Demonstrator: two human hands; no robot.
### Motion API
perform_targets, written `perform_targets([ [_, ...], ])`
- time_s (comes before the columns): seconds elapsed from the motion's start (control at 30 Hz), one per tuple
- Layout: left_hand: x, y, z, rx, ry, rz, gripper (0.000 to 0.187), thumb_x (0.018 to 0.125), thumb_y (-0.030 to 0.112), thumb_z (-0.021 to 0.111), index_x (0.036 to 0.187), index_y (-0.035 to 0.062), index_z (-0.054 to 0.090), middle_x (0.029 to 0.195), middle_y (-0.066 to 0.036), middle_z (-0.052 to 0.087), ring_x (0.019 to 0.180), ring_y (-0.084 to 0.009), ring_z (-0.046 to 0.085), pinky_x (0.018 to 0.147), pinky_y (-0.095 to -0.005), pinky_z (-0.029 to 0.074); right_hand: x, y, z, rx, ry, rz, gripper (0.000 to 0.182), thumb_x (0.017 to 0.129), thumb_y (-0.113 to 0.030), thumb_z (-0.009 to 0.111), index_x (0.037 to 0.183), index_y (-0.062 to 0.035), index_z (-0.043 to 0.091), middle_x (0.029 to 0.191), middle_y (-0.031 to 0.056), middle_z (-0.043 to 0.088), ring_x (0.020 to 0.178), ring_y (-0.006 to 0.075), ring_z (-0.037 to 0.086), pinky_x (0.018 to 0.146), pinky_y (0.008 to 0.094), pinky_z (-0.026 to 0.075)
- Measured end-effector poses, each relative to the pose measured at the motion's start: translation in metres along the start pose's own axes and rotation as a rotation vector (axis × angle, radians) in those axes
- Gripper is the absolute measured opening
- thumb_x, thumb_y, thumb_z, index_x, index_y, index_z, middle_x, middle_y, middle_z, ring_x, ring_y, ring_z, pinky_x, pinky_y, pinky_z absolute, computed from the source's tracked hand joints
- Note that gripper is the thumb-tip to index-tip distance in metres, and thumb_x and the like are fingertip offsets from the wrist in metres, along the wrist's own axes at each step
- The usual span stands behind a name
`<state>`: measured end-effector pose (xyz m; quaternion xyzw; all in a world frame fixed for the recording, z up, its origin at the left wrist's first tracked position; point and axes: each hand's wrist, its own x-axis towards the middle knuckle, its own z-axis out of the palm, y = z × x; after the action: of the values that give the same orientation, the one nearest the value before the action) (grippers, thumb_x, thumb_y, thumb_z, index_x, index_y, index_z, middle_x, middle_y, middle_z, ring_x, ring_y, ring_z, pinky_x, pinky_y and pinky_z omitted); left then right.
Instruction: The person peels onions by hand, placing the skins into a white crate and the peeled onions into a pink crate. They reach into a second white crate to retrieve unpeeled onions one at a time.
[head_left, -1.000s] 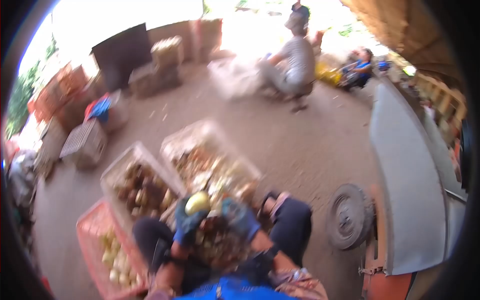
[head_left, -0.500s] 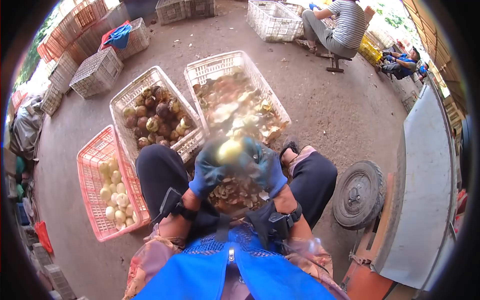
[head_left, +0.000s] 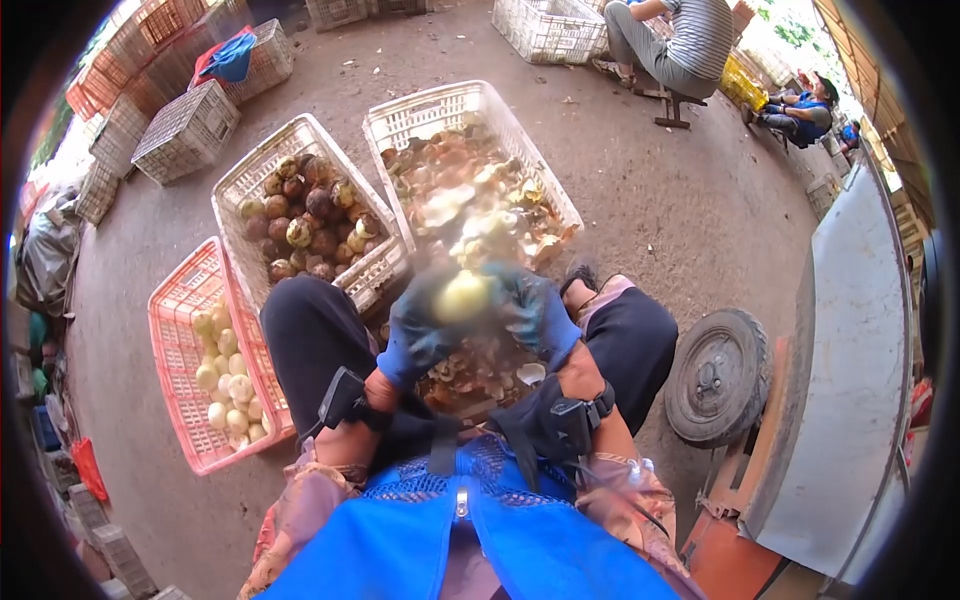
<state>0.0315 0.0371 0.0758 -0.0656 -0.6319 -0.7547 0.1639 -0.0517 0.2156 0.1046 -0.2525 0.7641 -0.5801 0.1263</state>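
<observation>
My left hand [head_left: 418, 318], in a blue and dark glove, is closed around a pale yellow, peeled-looking round fruit or vegetable [head_left: 463, 298]. My right hand [head_left: 532, 312], gloved likewise, is curled against its right side; blur hides whether it holds a tool. Just beyond my hands, a white crate [head_left: 545, 180] holds peelings and scraps [head_left: 455, 200]. Left of it, another white crate [head_left: 228, 215] holds brown-skinned round pieces [head_left: 322, 205]. A pink crate [head_left: 170, 345] by my left knee contains pale peeled pieces [head_left: 240, 388]. More peelings [head_left: 470, 375] lie below my hands.
A wheel [head_left: 718, 378] and a metal-sided cart [head_left: 835, 380] stand at my right. Stacked crates [head_left: 190, 130] fill the far left. Ahead, a person in a striped shirt [head_left: 695, 45] sits on a low stool near a white crate [head_left: 550, 35]; another person [head_left: 800, 115] sits farther right.
My hands stay together around the pale round piece, with small blurred finger movement. The view has shifted slightly, so the near crates appear a little higher and farther left.
</observation>
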Motion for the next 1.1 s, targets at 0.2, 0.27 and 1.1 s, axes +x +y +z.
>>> perform_targets([
  [0.2, 0.002, -0.011, -0.009, -0.017, 0.006, -0.123, 0.067, 0.068, 0.001, 0.081, 0.129, -0.0006, 0.054, 0.122, -0.007, 0.061, 0.109, -0.0168, 0.06, 0.096, -0.0314, 0.049, 0.0, 0.008, 0.003, -0.481, 0.111, -0.275, 0.011, 0.09, -0.02, 0.061, 0.093, -0.0092, 0.063, 0.076, 0.0124, 0.058, 0.072, 0.0294, 0.059, 0.067, 0.039, 0.049],
  [0.27, 0.001, -0.01, -0.003, -0.115, 0.049, -0.174, 0.066, 0.066, -0.001, 0.08, 0.128, -0.0004, 0.055, 0.12, -0.007, 0.062, 0.107, -0.0167, 0.061, 0.095, -0.0312, 0.05, 0.017, 0.084, 0.002, 0.756, 0.118, 0.373, 0.011, 0.088, -0.022, 0.062, 0.086, -0.0116, 0.063, 0.071, 0.0064, 0.055, 0.074, 0.0248, 0.058, 0.066, 0.0404, 0.05],
  [1.1, 0.049, -0.016, -0.012, -0.174, 0.09, -0.278, 0.067, 0.073, 0.004, 0.073, 0.135, 0.0019, 0.047, 0.124, -0.01, 0.06, 0.109, -0.0216, 0.062, 0.093, -0.0342, 0.052, 0.019, 0.004, 0.026, 0.595, 0.102, -0.057, 0.048, 0.088, -0.003, 0.068, 0.133, -0.0013, 0.054, 0.117, 0.007, 0.065, 0.099, 0.012, 0.061, 0.08, 0.0258, 0.052],
])
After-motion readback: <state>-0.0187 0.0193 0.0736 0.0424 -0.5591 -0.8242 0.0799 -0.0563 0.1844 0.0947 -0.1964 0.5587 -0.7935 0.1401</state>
